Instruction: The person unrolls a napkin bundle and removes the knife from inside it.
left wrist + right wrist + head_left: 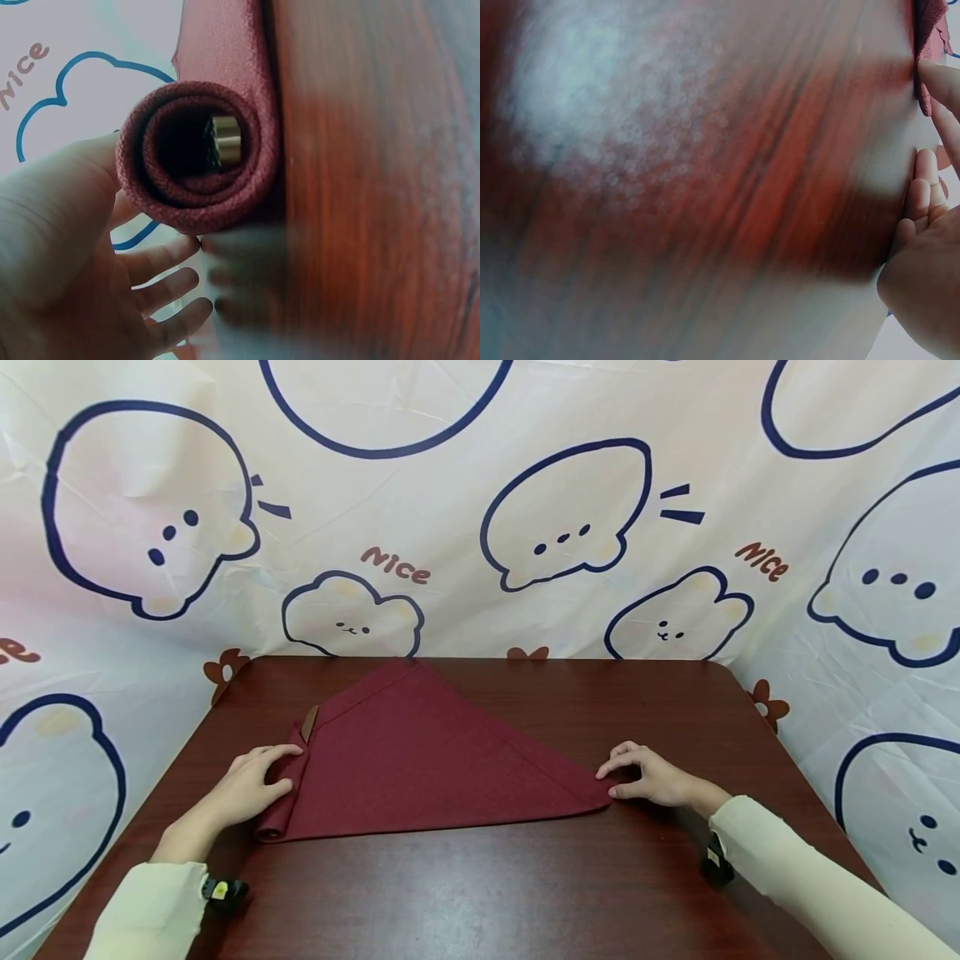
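Observation:
A dark red cloth napkin (pixel 420 760) lies folded into a triangle on the table, its left end wound into a roll (pixel 199 206). From the roll's far end pokes a flat, brownish-gold tip (pixel 309 724). Inside its near end, a gold metal end (pixel 226 140) shows; most of that object is hidden in the cloth. My left hand (pixel 246 785) holds the roll between thumb and fingers, the other fingers spread beneath it in the left wrist view. At the opposite side, my right hand (pixel 654 774) pinches the napkin's right corner, thumb toward me.
The dark wooden table (pixel 510 893) extends in front of the napkin and to its right. A pale cloth (pixel 450 510) printed with blue-outlined cartoon animals hangs behind the table and along both sides. Each wrist carries a black strap device (pixel 225 893).

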`<state>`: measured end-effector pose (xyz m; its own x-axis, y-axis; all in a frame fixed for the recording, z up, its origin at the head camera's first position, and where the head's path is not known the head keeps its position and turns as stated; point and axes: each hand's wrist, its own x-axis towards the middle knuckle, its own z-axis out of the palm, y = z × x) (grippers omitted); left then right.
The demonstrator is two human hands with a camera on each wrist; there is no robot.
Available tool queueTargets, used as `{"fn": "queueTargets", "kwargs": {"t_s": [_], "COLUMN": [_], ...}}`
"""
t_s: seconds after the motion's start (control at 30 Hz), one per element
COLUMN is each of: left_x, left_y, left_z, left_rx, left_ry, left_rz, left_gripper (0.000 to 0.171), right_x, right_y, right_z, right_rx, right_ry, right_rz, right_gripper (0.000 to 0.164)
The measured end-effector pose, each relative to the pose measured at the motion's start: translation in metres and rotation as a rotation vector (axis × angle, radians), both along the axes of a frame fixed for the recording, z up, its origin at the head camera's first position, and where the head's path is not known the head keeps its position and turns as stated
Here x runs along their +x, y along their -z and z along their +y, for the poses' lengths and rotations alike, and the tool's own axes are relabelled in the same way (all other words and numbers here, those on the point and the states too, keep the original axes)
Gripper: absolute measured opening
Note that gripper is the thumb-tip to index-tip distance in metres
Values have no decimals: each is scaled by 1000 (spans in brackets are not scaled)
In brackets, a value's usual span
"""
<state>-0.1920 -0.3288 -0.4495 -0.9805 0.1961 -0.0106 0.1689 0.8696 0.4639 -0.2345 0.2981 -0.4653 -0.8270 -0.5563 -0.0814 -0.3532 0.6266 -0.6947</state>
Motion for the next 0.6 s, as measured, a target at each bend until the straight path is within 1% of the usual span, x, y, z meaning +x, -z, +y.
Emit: {"fn": "queueTargets", "kwargs": {"t_s": [0.1, 0.23, 0.4, 0.6], "left_x": [0, 1, 3, 7], "left_y": [1, 1, -3, -10], "left_z": [-1, -1, 3, 15], "left_rx": [-2, -16, -63, -108], "left_ry": [1, 5, -2, 10], "left_rz": [-2, 15, 53, 108], "left_gripper": [50, 49, 49, 49], "right_x": [0, 0, 0, 0], "right_y": [0, -1, 0, 0], "right_z": [0, -1, -1, 0], "right_rx": [-4, -7, -4, -8], "right_ry": [-3, -5, -5, -5], "right_rz": [-2, -1, -1, -3], "right_gripper": [22, 22, 21, 22]}}
